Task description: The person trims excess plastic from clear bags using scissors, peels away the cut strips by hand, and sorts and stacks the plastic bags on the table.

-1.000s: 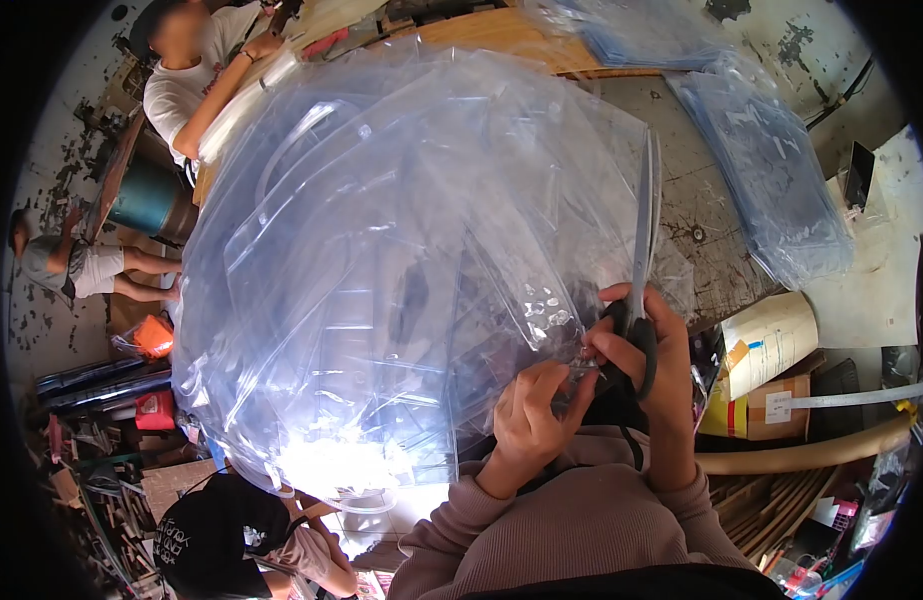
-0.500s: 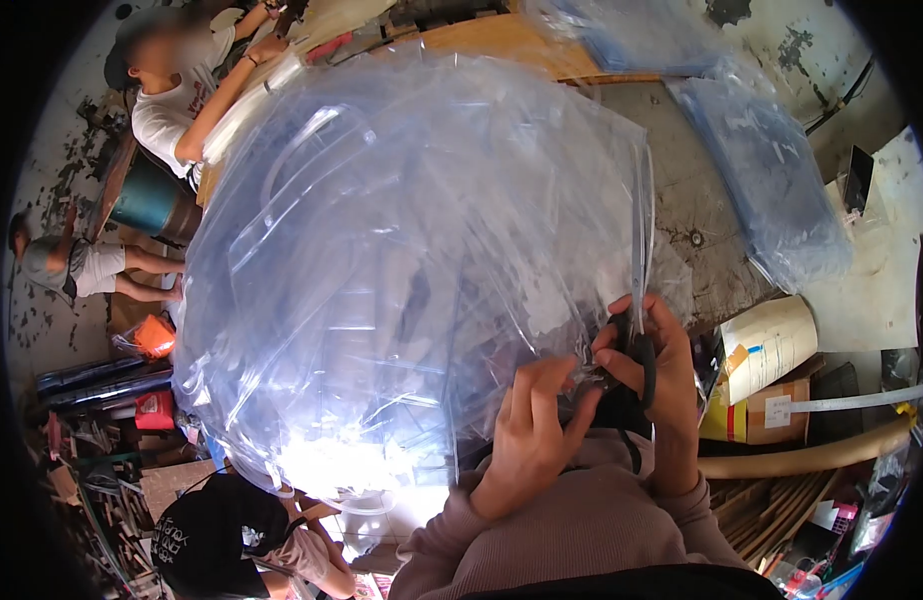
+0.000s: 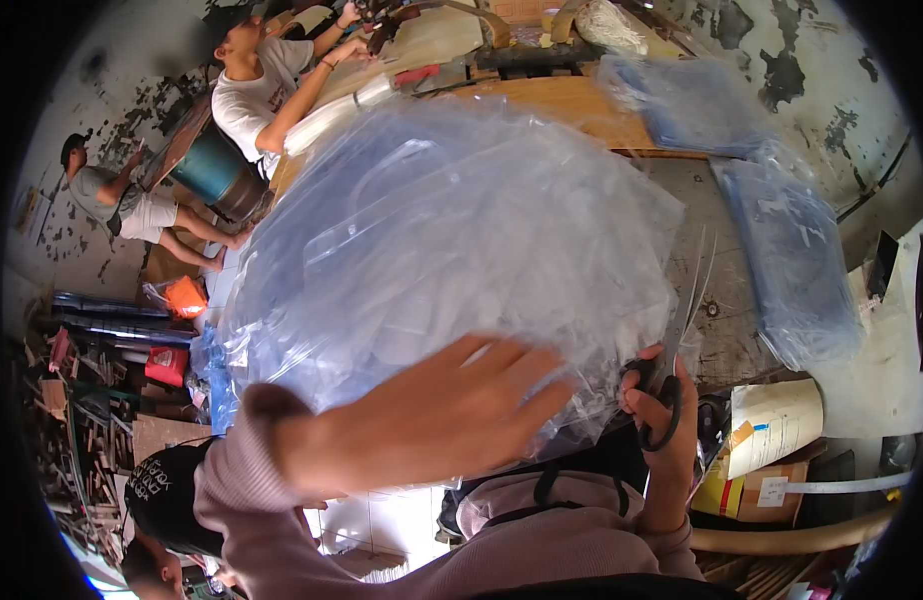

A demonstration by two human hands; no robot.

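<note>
A large heap of clear plastic sheeting [image 3: 472, 230] spreads over the table in front of me. My left hand [image 3: 452, 405] reaches across its near part, fingers stretched out and a little blurred, with nothing visible in them. Whether its palm touches the plastic I cannot tell. At the near right edge of the heap, my right hand [image 3: 672, 440] grips black-handled scissors [image 3: 676, 350], fingers in the handle loops. The blades point up and away from me, and look slightly apart.
Folded plastic sheets [image 3: 792, 260] lie along the table's right side, with another stack [image 3: 682, 110] behind. A cardboard box [image 3: 767, 490] stands at the right. One person [image 3: 267, 95] works at the far left; another person [image 3: 122, 195] stands beyond a drum [image 3: 217, 175]. A black-capped person [image 3: 172, 490] is nearby.
My left hand has left the spot beside the scissors and swung left over the plastic, its fingers straightening. The scissors stay in my right hand. The camera view has shifted.
</note>
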